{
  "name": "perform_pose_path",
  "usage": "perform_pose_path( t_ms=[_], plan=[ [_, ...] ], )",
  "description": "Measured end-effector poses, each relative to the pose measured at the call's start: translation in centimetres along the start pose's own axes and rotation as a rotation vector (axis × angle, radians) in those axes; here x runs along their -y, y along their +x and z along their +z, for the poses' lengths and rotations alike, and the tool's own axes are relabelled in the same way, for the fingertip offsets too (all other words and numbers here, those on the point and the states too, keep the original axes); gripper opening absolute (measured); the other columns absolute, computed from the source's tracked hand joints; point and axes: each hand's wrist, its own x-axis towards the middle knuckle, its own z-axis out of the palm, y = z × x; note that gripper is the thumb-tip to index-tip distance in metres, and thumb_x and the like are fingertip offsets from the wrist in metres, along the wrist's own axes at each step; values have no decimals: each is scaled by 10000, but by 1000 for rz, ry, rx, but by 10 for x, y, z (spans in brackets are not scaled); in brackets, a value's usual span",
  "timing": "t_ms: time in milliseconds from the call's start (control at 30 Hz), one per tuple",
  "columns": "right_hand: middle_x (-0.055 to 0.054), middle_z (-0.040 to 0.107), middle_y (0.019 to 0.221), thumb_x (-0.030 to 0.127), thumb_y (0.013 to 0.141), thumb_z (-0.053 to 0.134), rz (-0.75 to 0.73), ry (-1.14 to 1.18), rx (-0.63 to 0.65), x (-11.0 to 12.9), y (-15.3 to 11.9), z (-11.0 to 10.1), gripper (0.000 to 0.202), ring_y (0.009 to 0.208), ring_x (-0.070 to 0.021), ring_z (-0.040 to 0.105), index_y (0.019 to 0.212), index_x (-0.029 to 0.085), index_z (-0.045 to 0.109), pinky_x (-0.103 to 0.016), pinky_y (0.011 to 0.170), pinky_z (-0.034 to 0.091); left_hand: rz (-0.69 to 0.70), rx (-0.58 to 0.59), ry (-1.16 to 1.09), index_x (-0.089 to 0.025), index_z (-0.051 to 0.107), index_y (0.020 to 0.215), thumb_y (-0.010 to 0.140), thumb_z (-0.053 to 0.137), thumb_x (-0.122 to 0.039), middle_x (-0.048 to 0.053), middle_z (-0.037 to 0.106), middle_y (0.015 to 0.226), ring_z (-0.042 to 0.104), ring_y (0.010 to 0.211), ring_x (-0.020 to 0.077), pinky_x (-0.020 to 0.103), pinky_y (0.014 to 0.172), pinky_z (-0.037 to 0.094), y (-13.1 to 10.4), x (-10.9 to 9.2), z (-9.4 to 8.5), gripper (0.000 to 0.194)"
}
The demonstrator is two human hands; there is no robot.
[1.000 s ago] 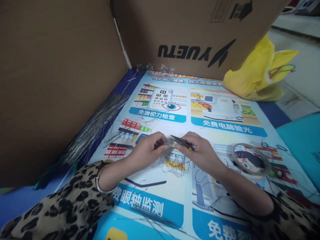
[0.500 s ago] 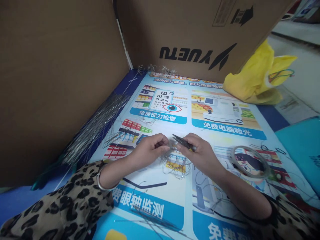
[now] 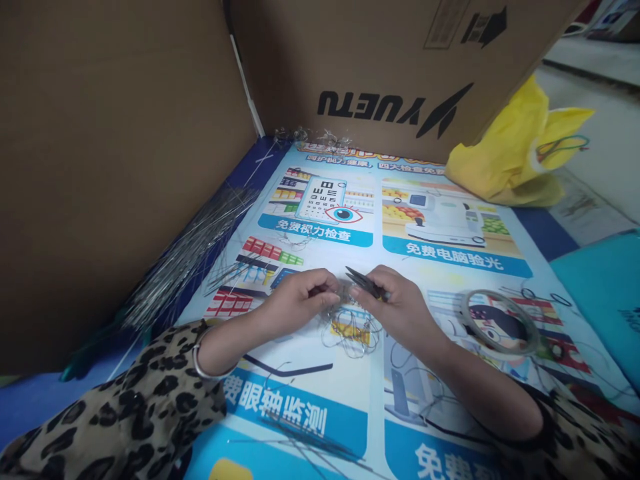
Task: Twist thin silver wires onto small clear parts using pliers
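Dark-jawed pliers (image 3: 364,280) are held in my right hand (image 3: 400,303), their tips pointing up and to the left. My left hand (image 3: 305,297) is closed in a pinch on thin wire, close to my right fingertips. Between and below both hands hangs or lies a tangle of looped wire (image 3: 353,333); I cannot tell how much of it rests on the poster. My right thumb and forefinger also come close to this wire. The exact spot where the fingers meet it is too fine to make out.
A printed poster (image 3: 345,400) covers the table. Long straight wires (image 3: 185,253) lie at the left beside a cardboard box wall (image 3: 120,133). Cut wires (image 3: 310,437) lie in front. A roll of tape (image 3: 467,320) and a yellow bag (image 3: 500,167) are at the right.
My hands stay almost in place, with the left shifting very slightly toward the right one. The pliers and the wire tangle look nearly unchanged.
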Motion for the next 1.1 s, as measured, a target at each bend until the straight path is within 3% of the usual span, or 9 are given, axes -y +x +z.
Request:
perform_pose_path(
  t_ms=[633, 1100],
  plan=[
    [13, 567, 698, 324, 741, 587, 112, 76, 52, 2, -6, -6, 126, 629, -116, 499, 746, 199, 570, -238, 573, 385, -52, 33, -26, -153, 549, 802, 787, 539, -233, -34, 509, 681, 452, 637, 87, 203, 597, 360, 0, 2, -3, 82],
    [28, 448, 594, 335, 771, 555, 22, 11, 70, 5, -5, -11, 247, 571, -107, 442, 600, 200, 438, -237, 527, 329, -46, 35, -50, -147, 556, 799, 786, 543, -238, -25, 525, 693, 462, 651, 89, 205, 612, 372, 0, 1, -3, 93]
  ],
)
